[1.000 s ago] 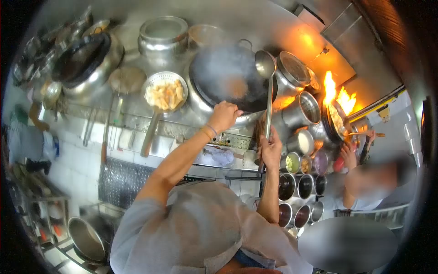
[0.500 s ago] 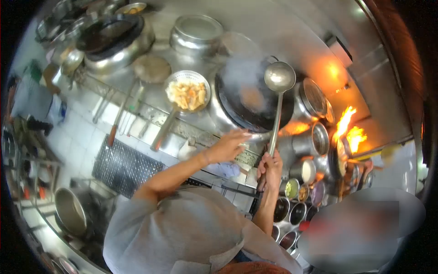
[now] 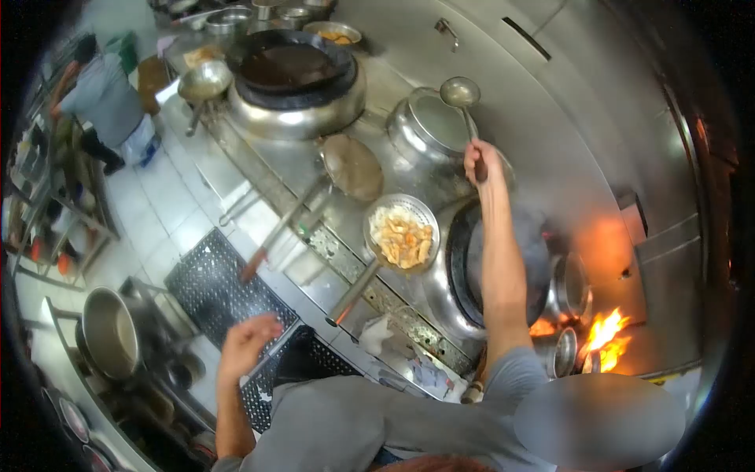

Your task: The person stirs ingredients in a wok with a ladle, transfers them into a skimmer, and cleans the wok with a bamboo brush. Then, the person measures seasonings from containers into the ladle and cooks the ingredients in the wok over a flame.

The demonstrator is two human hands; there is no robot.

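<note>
My right hand [image 3: 484, 163] is wrapped round the handle of a long metal ladle [image 3: 460, 92], raised at the far side of the stove. The ladle's bowl is beside a lidded metal pot [image 3: 440, 122]. Under my right forearm sits a dark, smoking wok [image 3: 464, 267], partly hidden by the arm. Left of it a perforated strainer [image 3: 427, 211] holds golden fried pieces [image 3: 407, 242]. Its long handle points towards me. My left hand [image 3: 250, 344] hangs low at the left over a black perforated mat, fingers loosely bent, with nothing visible in it.
Flames [image 3: 605, 338] rise at the right. Another wok [image 3: 291, 67] stands on a burner at the back left. A long-handled round tool [image 3: 352, 167] lies on the counter. A deep pot [image 3: 110, 334] stands lower left. Another person [image 3: 110, 94] is at upper left; a blurred shape fills the lower right.
My right hand has carried the ladle from over the wok to the far lidded pot. My left hand has dropped back to the left. The view has swung left.
</note>
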